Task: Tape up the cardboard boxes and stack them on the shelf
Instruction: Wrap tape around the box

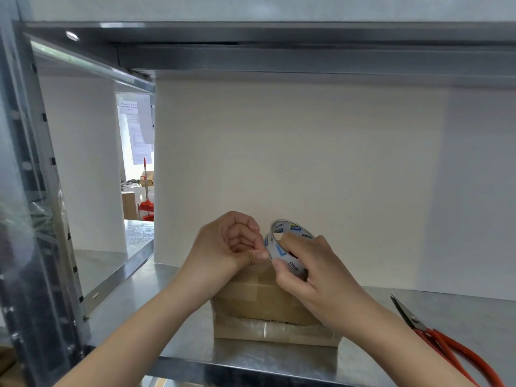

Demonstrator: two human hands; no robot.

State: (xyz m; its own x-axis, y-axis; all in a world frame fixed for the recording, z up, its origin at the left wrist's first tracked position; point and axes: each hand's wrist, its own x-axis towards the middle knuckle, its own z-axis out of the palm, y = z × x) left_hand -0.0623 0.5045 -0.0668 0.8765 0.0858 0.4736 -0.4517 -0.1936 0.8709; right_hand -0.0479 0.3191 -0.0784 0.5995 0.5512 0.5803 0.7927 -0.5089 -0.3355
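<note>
Taping step, we judge. Cardboard box (268, 303) sits near the shelf (139, 297) front edge, partly taped. Just above it, our right hand (315, 272) grips the tape roll (279, 251); our left hand (223, 247) pinches its rim. Next: free the end, then pull a strip across the seam.

left hand (231, 244): bare; nails are seen trimmed short.
thumb band (250, 258): a narrow tan band is seen wrapped round the left thumb; its material cannot be told.
right hand (310, 275): bare; nails are seen trimmed short.
left forearm (145, 325): shown bare down to the frame's lower edge.
right forearm (391, 336): shown bare down to the frame's lower edge.
</note>
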